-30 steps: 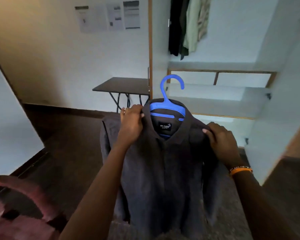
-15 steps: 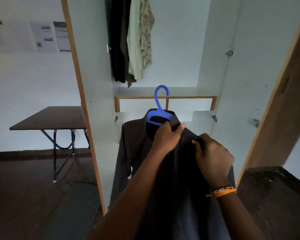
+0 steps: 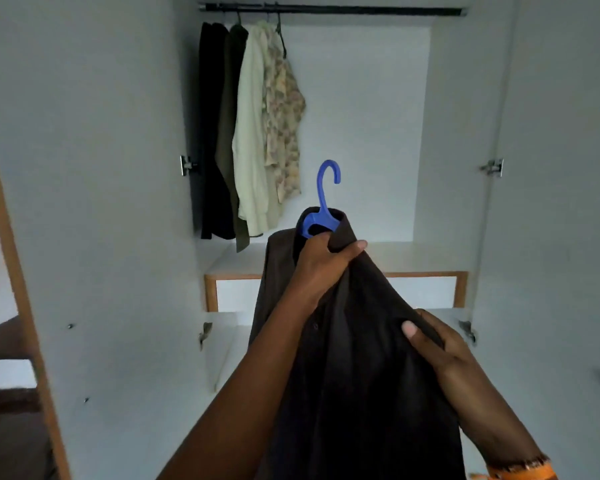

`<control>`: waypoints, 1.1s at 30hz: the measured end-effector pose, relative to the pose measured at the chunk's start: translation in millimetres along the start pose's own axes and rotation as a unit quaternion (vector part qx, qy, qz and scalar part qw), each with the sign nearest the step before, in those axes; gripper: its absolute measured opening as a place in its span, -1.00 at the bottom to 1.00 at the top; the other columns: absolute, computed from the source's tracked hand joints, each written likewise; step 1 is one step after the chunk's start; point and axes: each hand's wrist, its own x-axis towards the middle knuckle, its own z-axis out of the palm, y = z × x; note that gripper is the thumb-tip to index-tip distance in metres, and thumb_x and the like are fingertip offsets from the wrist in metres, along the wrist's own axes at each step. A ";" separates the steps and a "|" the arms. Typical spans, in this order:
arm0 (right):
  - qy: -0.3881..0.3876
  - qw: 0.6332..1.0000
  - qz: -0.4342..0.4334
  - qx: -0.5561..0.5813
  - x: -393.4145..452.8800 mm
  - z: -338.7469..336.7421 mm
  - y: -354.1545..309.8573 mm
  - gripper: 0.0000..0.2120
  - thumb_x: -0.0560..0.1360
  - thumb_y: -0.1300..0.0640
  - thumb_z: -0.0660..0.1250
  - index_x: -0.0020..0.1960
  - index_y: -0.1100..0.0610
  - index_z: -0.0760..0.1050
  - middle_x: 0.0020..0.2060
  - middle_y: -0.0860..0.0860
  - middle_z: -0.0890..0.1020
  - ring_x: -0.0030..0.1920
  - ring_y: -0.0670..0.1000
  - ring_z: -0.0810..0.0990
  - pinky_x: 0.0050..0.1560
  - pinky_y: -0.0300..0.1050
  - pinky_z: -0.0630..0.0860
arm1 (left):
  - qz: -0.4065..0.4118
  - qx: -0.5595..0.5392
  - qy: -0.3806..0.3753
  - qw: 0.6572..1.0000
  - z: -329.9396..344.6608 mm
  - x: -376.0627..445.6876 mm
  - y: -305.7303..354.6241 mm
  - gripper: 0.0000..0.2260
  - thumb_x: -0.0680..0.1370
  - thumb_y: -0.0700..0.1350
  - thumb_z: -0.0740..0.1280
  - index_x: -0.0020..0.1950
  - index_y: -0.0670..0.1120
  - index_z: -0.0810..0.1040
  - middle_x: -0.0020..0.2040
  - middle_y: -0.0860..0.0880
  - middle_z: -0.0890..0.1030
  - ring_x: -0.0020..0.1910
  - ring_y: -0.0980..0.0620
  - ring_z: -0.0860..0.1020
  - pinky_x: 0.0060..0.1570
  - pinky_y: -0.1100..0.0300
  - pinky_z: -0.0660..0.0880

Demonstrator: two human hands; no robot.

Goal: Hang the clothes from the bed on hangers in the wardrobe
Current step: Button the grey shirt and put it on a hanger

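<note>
Shirt: the dark shirt [image 3: 354, 358] is hanging on a blue plastic hanger [image 3: 321, 216], in front of the open wardrobe [image 3: 465, 133], below the rail [image 3: 361, 10].
Left hand: the left hand [image 3: 326, 258] is gripping the collar and the hanger.
Right hand: the right hand [image 3: 437, 344] is pinching the shirt's shoulder.
Rail: four garments [image 3: 250, 133] are hanging at its left end.
Writing: none is readable.

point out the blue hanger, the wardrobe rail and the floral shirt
blue hanger [image 3: 327, 183]: head view, on the hook's stem
wardrobe rail [image 3: 361, 10]: head view, bare middle stretch
floral shirt [image 3: 284, 123]: head view, front panel
</note>
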 end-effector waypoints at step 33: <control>0.244 0.893 -0.300 -0.231 862.2 19.4 -108.1 -0.74 0.60 0.08 0.13 -0.09 0.27 0.41 0.00 0.26 0.55 0.07 0.27 0.52 -0.05 -0.02 0.37 | 0.247 0.303 0.192 0.900 -98.8 630.5 -37.1 -0.82 0.53 -0.09 0.35 -0.08 -0.20 0.64 0.01 -0.09 0.66 0.09 0.00 0.57 -0.06 0.27 0.40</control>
